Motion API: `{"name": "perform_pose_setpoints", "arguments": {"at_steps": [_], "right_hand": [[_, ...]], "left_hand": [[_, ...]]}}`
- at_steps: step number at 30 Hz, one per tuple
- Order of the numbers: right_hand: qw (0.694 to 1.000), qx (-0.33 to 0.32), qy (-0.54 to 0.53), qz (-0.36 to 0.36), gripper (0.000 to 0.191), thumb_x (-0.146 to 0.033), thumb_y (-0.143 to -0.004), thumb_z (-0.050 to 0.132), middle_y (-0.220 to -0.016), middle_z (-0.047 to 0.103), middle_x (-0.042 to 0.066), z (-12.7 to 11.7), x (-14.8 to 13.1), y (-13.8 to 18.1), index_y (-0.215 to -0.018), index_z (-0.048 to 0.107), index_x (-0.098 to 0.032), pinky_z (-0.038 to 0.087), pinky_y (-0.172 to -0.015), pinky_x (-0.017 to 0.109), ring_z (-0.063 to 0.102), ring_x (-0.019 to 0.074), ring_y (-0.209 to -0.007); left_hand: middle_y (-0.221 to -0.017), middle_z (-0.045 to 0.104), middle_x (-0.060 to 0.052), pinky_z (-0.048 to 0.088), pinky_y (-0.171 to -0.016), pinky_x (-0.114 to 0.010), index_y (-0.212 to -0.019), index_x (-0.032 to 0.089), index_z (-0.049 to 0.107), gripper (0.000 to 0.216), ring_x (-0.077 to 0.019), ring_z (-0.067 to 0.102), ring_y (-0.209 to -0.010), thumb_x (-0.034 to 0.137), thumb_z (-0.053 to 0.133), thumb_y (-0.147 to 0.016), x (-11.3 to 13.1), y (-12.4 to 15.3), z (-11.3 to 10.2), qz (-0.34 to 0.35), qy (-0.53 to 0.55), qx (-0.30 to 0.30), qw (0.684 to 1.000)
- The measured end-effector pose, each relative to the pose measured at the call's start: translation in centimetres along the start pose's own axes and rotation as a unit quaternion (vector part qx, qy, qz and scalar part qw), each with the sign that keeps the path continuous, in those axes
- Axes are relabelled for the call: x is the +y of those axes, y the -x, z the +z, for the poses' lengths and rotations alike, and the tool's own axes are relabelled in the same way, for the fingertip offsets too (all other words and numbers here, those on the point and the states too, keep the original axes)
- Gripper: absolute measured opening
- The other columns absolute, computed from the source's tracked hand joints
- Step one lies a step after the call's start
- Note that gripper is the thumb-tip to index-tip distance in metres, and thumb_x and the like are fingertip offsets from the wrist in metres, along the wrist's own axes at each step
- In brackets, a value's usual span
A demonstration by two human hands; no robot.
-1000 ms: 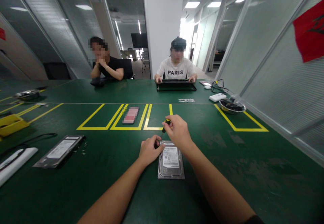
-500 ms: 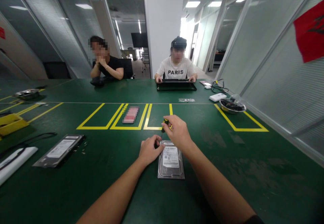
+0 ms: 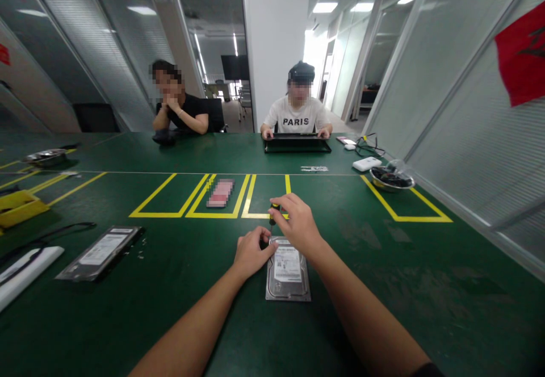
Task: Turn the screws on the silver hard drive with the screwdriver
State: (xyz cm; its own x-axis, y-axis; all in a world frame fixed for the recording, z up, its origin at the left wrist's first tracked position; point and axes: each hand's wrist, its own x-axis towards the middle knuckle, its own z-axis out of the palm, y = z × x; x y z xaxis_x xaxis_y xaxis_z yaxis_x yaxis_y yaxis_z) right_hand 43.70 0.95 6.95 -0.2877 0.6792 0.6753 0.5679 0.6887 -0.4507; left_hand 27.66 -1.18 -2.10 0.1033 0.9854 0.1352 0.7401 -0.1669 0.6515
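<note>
A silver hard drive (image 3: 288, 269) with a white label lies flat on the green table in front of me. My left hand (image 3: 250, 255) grips its far left corner, thumb on the top face and fingers curled at the edge. In my right hand (image 3: 300, 222) is a black and yellow screwdriver (image 3: 273, 211), pinched by the handle and held nearly upright. The shaft points down to the drive's far left corner. Its tip and any screw there are too small to make out.
At left lie a second hard drive (image 3: 100, 252), a white device (image 3: 29, 272) with a black cable, and a yellow bin (image 3: 21, 209). A phone (image 3: 220, 193) rests inside yellow tape. A metal bowl (image 3: 392, 179) stands at right. Two people sit opposite, one holding a black tray-like frame (image 3: 297, 144).
My right fingers have shifted slightly around the screwdriver handle, which now stands more upright. My left hand and the hard drive have stayed in place.
</note>
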Motion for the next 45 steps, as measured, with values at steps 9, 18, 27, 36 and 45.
{"name": "perform_pose_setpoints", "arguments": {"at_steps": [9,18,27,36,45], "right_hand": [[0.999,0.006,-0.039,-0.018,0.019,-0.020,-0.090,0.055,-0.103,0.069,0.008,0.03,-0.16,0.07,-0.105,0.066,-0.019,0.049,-0.088,0.036,0.062,0.0198,-0.096],[0.999,0.032,-0.040,-0.009,0.016,-0.021,-0.089,0.056,-0.097,0.069,0.006,0.11,0.04,0.07,-0.102,0.066,-0.020,0.048,-0.085,0.036,0.061,0.0203,-0.092],[0.998,0.037,-0.050,0.013,0.016,-0.027,-0.088,0.060,-0.095,0.063,0.007,0.36,-0.12,0.03,-0.100,0.068,-0.021,0.049,-0.084,0.036,0.059,0.0204,-0.092],[0.999,0.019,-0.042,0.001,0.015,-0.022,-0.090,0.058,-0.094,0.065,0.006,0.17,-0.03,0.04,-0.101,0.067,-0.020,0.047,-0.084,0.035,0.059,0.0200,-0.091],[0.999,0.019,-0.048,-0.002,0.014,-0.021,-0.090,0.058,-0.093,0.065,0.006,0.21,-0.06,-0.02,-0.100,0.067,-0.020,0.048,-0.083,0.034,0.060,0.0196,-0.091]], "left_hand": [[-0.091,0.067,0.001,0.038,-0.078,-0.031,-0.090,0.023,0.058,0.024,-0.0198,0.060,-0.088,0.040,0.067,-0.077,0.06,-0.22,-0.06,-0.012,-0.022,-0.002,1.000],[-0.099,0.066,-0.001,0.038,-0.081,-0.034,-0.091,0.023,0.061,0.027,-0.0229,0.060,-0.095,0.042,0.069,-0.075,0.19,-0.49,-0.17,-0.040,-0.033,-0.010,0.999],[-0.102,0.066,-0.002,0.037,-0.084,-0.036,-0.092,0.024,0.060,0.025,-0.0250,0.055,-0.101,0.040,0.068,-0.075,0.32,-0.22,-0.03,-0.028,-0.052,0.010,0.998],[-0.094,0.066,-0.001,0.034,-0.081,-0.034,-0.093,0.024,0.057,0.038,-0.0251,0.056,-0.096,0.056,0.066,-0.075,0.70,0.21,0.02,-0.003,-0.064,0.006,0.998],[-0.100,0.066,-0.002,0.034,-0.081,-0.035,-0.098,0.025,0.060,0.049,-0.0272,0.055,-0.099,0.061,0.072,-0.068,0.35,0.24,0.11,0.020,-0.056,-0.004,0.998]]}}
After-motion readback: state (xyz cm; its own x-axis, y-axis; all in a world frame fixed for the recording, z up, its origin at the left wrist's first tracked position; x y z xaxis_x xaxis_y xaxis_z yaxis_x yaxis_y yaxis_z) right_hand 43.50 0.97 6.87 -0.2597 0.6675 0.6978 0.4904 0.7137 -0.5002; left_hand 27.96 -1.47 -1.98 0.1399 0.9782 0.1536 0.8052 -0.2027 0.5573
